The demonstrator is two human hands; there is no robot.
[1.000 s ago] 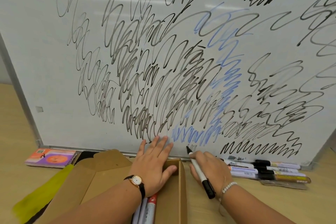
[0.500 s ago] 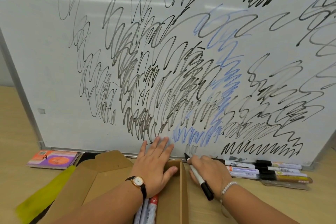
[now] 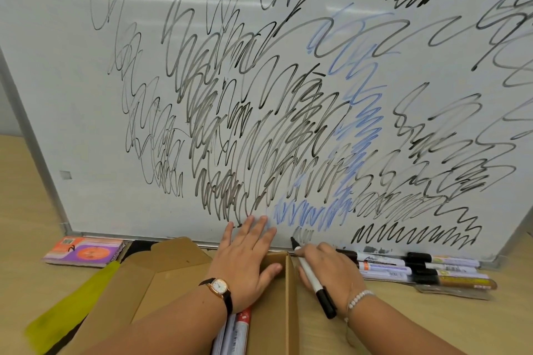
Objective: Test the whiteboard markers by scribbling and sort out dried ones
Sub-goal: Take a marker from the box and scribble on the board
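A whiteboard (image 3: 95, 130) leans upright on the table, covered in black, grey and blue scribbles. My right hand (image 3: 331, 271) grips an uncapped black marker (image 3: 313, 278), its tip touching the board's bottom edge beside a small faint grey scribble (image 3: 304, 232). My left hand (image 3: 245, 256) lies flat, fingers straight, against the board's bottom and the rim of an open cardboard box (image 3: 161, 277). Markers (image 3: 236, 331) lie inside the box under my left wrist. Several capped markers (image 3: 418, 266) lie in a row along the board's foot on the right.
An orange and purple packet (image 3: 83, 251) lies at the board's lower left corner. A yellow-green cloth (image 3: 69, 305) lies left of the box. The box's upright flap (image 3: 291, 297) stands between my two hands. Bare wooden table (image 3: 432, 323) shows at right.
The marker tip has stayed near the board's bottom edge with the small grey scribble above it. The left hand has not moved. The view has shifted slightly.
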